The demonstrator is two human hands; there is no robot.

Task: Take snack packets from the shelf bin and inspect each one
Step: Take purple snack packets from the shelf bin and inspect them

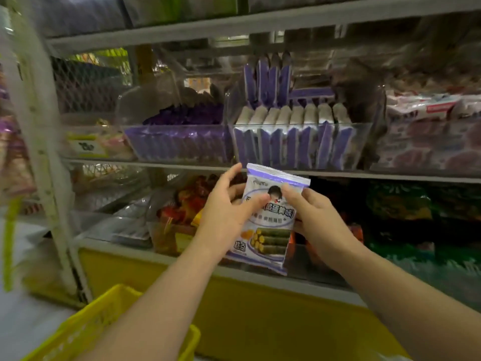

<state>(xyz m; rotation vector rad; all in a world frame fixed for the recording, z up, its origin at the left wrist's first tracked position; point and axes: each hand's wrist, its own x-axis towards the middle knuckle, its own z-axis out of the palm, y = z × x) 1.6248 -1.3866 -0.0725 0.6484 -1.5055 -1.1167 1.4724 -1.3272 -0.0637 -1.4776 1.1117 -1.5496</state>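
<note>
Holding: left hand (229,207) and right hand (320,217) both pinch the snack packet (270,235), thumbs on its front.
Packet place: centre of frame, below the clear shelf bin (299,148).
Lower left: yellow basket (86,316).

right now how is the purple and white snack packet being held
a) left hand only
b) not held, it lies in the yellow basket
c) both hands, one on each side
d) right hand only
C: the left hand and the right hand each grip one side of the snack packet, which is upright in front of the shelves.
</note>
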